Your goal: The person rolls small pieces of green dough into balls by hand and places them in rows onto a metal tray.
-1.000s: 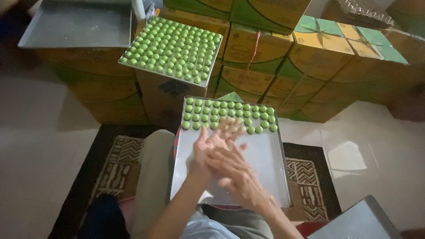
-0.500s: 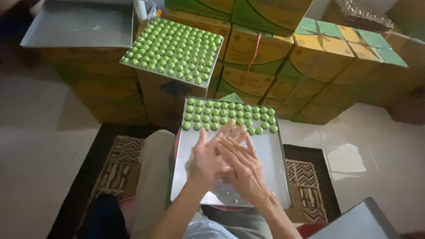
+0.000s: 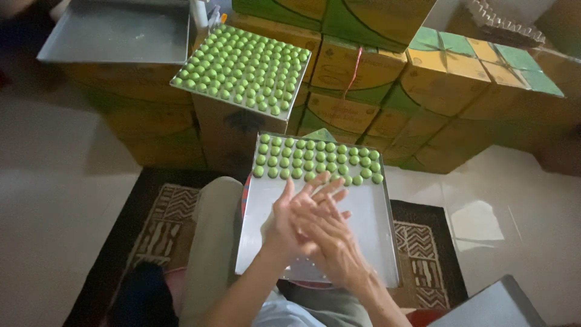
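Observation:
My left hand and my right hand are pressed palm to palm, fingers stretched out, the right lying over the left. Anything between the palms is hidden. They hover above the bare part of a flat metal tray resting on my lap. Three rows of small green balls fill the tray's far end, just beyond my fingertips.
A second tray packed with green balls sits on a carton ahead. An empty metal tray lies at the far left. Yellow-green cartons are stacked behind. A patterned rug lies under me, and another tray's corner shows bottom right.
My hands have stayed together over the tray, and the palms have slid slightly against each other. The trays and balls have not moved.

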